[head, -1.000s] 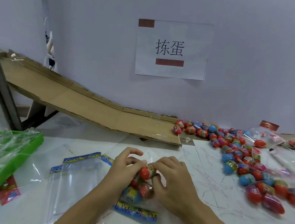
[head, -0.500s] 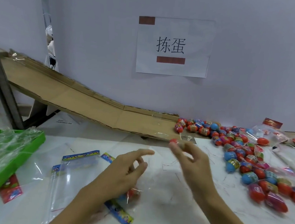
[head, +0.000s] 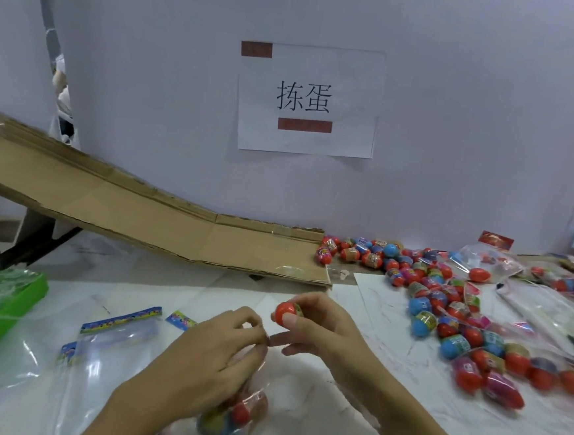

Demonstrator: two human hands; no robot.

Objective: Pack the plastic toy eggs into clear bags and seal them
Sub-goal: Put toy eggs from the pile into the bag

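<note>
My right hand (head: 317, 333) pinches a red toy egg (head: 286, 312) between thumb and fingers, just above the table's middle. My left hand (head: 213, 355) grips the top of a clear bag (head: 239, 416) that hangs under it with several eggs inside, red and blue ones showing. The two hands almost touch at the bag's mouth. A heap of loose toy eggs (head: 442, 315), red, blue and pink, spreads over the table to the right.
Empty clear bags with printed headers (head: 111, 337) lie left of my hands. A green tray (head: 3, 315) wrapped in plastic sits at the left edge. A cardboard ramp (head: 141, 219) slopes down along the wall. Filled bags (head: 487, 267) lie at the back right.
My right hand reached out toward the egg heap and has come back holding a red egg. My left hand has lifted the bag's mouth up to meet it.
</note>
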